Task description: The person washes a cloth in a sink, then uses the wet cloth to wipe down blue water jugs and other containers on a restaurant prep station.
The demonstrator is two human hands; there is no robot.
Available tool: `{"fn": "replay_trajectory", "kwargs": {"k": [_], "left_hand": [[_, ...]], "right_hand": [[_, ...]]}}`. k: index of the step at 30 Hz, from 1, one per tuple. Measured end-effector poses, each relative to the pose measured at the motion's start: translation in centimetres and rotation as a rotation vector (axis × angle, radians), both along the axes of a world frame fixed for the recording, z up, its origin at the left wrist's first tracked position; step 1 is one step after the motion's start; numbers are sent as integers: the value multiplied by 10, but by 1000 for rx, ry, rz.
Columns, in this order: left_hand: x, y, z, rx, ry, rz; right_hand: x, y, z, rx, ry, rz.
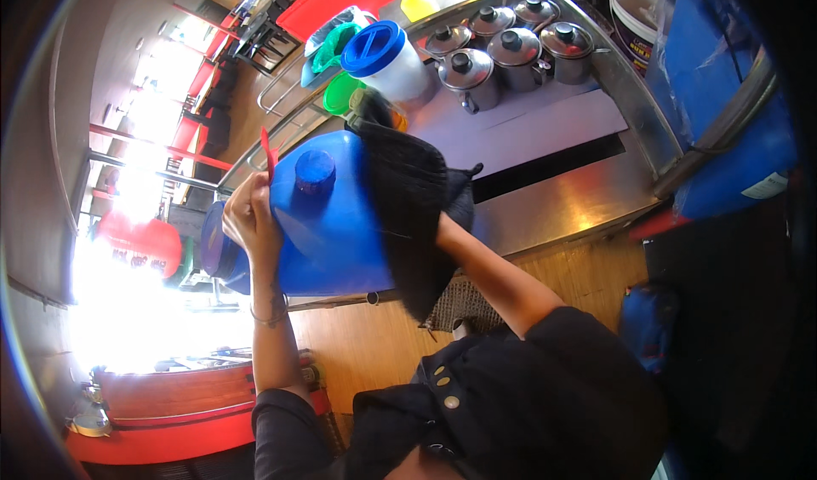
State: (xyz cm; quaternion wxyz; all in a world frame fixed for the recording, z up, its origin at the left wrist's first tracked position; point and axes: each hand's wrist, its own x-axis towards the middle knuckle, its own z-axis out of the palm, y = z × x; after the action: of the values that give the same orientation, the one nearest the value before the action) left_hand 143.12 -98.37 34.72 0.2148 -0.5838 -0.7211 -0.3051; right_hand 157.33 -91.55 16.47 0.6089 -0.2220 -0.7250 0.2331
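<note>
A blue plastic container (338,237) with a round blue screw cap (315,172) lies before me at the near left of a steel counter (542,218). My left hand (250,215) is at its left side, fingers curled, with a thin red strip (268,151) rising from the fist. Black cloth (408,205), blurred, hangs over the container's right side. My right hand (447,232) reaches into this cloth from the right; its fingers are hidden, so their grip does not show.
Several lidded steel pots (469,78) stand at the back of the counter, beside a white tub with a blue lid (389,59). A yellow bottle (416,1) is behind them. To the right are a blue barrel (721,110) and a white bucket (635,20).
</note>
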Motion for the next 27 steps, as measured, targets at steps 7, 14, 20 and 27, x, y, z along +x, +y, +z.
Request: {"fn": "replay_trajectory", "kwargs": {"k": [7, 14, 20, 27], "left_hand": [[-7, 5, -6, 48, -19, 10], [4, 8, -9, 112, -59, 47], [-2, 10, -11, 61, -19, 32], [-11, 5, -17, 133, 23, 213]], "right_hand": [[20, -11, -114, -322, -40, -37], [-16, -9, 13, -119, 54, 44], [-21, 12, -46, -216, 95, 50], [9, -23, -160, -542, -4, 38]]}}
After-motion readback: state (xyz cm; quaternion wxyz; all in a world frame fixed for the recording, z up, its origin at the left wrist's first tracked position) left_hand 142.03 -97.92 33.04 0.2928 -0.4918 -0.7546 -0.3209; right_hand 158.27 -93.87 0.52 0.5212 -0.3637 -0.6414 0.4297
